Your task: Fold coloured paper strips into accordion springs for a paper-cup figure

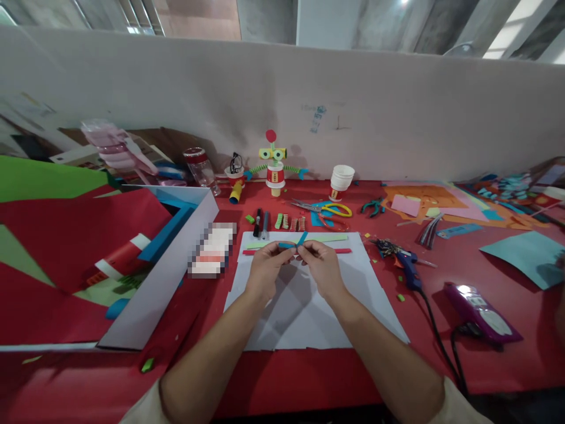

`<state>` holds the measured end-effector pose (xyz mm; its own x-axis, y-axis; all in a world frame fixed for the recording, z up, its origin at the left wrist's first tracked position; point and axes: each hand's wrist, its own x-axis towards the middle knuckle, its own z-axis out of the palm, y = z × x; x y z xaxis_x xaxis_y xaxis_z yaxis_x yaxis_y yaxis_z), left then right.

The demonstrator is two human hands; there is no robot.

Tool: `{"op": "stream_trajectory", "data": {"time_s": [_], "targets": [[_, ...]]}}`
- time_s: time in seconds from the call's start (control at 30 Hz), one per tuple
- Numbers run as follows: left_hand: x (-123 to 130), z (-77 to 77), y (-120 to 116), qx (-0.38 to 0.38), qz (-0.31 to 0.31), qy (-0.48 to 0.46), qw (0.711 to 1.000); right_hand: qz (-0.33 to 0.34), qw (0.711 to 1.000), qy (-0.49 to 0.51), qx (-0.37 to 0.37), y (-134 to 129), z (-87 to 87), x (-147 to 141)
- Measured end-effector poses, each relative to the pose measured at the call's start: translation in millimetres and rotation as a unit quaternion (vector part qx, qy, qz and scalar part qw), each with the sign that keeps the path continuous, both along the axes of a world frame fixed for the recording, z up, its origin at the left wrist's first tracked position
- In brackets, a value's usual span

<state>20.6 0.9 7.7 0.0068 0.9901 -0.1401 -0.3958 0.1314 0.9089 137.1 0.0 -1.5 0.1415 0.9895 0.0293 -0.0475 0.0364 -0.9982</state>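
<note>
Blue paper strips meet between my two hands, one lying sideways and another slanting up to the right. The thumb and fingers of my left hand pinch the left part. My right hand pinches close beside it, near where the strips cross; its fingertips partly hide the joint. Both hands are above white paper sheets. Just beyond the fingers lie a red paper strip and a light green strip. Folded green paper pieces and folded red pieces rest behind the sheets, beside pens.
Yellow-handled scissors and pliers lie farther back. A paper-cup figure and stacked cups stand near the wall. At right are a glue gun with its cord and a purple power strip. A white box occupies the left.
</note>
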Motion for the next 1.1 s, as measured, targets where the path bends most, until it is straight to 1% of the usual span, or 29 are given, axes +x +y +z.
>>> {"op": "stream_trajectory", "data": {"time_s": [0.1, 0.17, 0.23, 0.37, 0.47, 0.6, 0.7, 0.8, 1.0, 1.1], "targets": [[1.3, -0.5, -1.1, -0.007, 0.010, 0.009, 1.000, -0.007, 0.999, -0.029, 0.016, -0.4, -1.3, 0.8], [1.7, -2.2, -1.0, -0.011, 0.021, 0.013, 1.000, -0.006, 0.999, -0.027, 0.016, -0.9, -1.0, 0.1], [1.6, -4.6, 0.1, -0.013, 0.034, 0.014, 0.999, 0.004, 1.000, 0.005, 0.003, -1.4, 0.2, -1.8], [-0.1, -8.1, 3.2, -0.020, 0.054, -0.002, 0.998, 0.027, 0.993, 0.105, -0.045, -2.7, 4.1, -6.0], [-2.1, -7.5, 4.5, -0.026, 0.042, -0.014, 0.999, 0.030, 0.986, 0.144, -0.076, -2.9, 7.3, -6.4], [-5.0, -4.4, 5.1, -0.033, 0.014, -0.042, 0.998, 0.028, 0.981, 0.171, -0.087, -2.2, 11.3, -3.3], [-6.6, -3.6, 6.1, -0.058, -0.006, -0.069, 0.996, 0.025, 0.980, 0.173, -0.094, -1.3, 12.4, -1.3], [-8.0, -4.7, 7.5, -0.078, -0.014, -0.081, 0.994, 0.031, 0.978, 0.177, -0.104, -0.5, 11.5, -0.7], [-10.7, -7.9, 9.2, -0.088, -0.016, -0.077, 0.993, 0.035, 0.981, 0.165, -0.098, -0.2, 10.1, -1.4], [-10.9, -8.2, 9.2, -0.080, -0.024, -0.065, 0.994, 0.030, 0.985, 0.148, -0.089, -0.4, 10.8, -1.7]]}}
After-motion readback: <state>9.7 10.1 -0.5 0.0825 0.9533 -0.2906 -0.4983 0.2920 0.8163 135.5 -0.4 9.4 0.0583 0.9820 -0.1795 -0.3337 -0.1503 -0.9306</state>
